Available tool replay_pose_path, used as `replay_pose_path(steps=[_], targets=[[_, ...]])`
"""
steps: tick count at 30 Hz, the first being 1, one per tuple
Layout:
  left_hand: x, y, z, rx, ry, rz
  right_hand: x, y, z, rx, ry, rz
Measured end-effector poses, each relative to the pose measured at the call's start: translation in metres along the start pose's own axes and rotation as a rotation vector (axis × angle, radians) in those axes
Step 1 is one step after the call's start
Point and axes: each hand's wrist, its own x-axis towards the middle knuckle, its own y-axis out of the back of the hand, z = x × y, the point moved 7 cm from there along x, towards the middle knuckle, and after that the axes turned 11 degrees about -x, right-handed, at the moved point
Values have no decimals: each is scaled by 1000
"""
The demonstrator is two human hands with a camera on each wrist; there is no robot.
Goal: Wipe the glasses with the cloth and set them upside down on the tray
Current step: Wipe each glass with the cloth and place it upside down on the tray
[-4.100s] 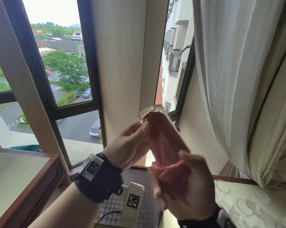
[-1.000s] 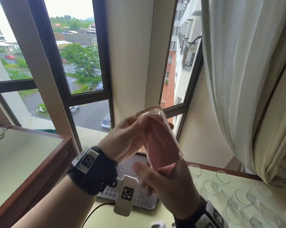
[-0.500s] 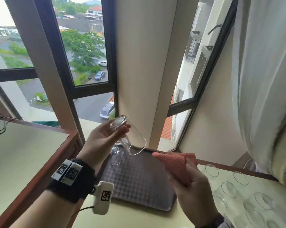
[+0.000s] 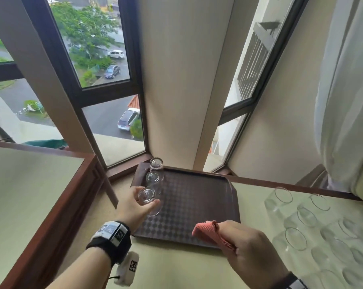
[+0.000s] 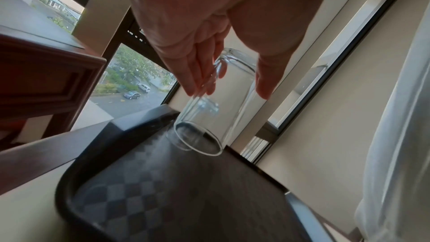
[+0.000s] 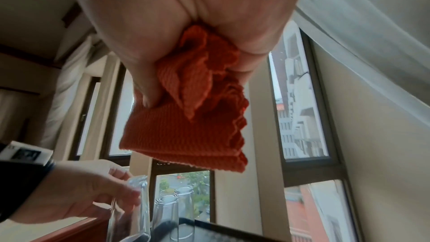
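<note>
My left hand [image 4: 145, 200] grips a clear glass [image 4: 147, 196] turned mouth down and a little tilted over the left side of the dark checkered tray [image 4: 197, 205]. In the left wrist view my fingers and thumb clasp the glass [image 5: 204, 117], and its rim hangs close to the tray [image 5: 163, 190]; contact is unclear. Two more glasses [image 4: 156, 165] [image 4: 153, 180] stand upside down in a row behind it at the tray's far left. My right hand [image 4: 226, 236] holds a bunched pink cloth [image 4: 209, 231] above the tray's near right corner, seen as orange cloth [image 6: 186, 132] from the right wrist.
Several clear glasses [image 4: 301, 222] stand mouth up on the table to the right of the tray. A wood-edged desk [image 4: 30, 195] rises at the left. Windows and a wall pillar stand right behind the tray, and a white curtain [image 4: 347, 101] hangs at the right.
The cloth came out of the glass and the hands parted. My left hand turned the glass mouth down and lowered it to the tray's left side; my right hand dropped with the cloth.
</note>
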Motion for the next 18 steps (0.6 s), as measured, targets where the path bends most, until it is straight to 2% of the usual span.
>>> replay_pose_path(steps=[6, 13, 18], targets=[[23, -11, -40, 80, 61, 20, -13, 6, 6, -20, -101, 39], [33, -20, -63, 97, 111, 28, -32, 3, 25, -55, -248, 10], [41, -23, -74, 80, 149, 61, -34, 19, 16, -85, -242, 41]])
